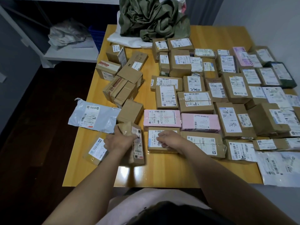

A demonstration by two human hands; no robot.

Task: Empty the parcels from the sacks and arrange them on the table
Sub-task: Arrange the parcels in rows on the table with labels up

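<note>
Looking down from the head camera over the table (162, 171), my left hand (116, 141) is wrapped round a small brown box (138, 148), fingers over its far end. I hold it up on edge near the front left of the table, where I can read its label and swing it into the open spot at the left end of the front row. My right hand (170, 141) lies on the front-row box (153, 142), fingers curled against its label. I judge it is there to keep that box from sliding when the next one is pushed up beside it, but I cannot tell whether it pinches anything. The rows to the right sit label-up and edge to edge, pink parcels (162, 118) among them, so every barcode reads at a glance. The loose heap (123, 82) on the left, the grey mailer (95, 116) and the padded envelope (95, 151) lie unsorted within my reach. The green sack (154, 18) is crumpled and slack at the far end, out of my way, which suggests it is emptied
</note>
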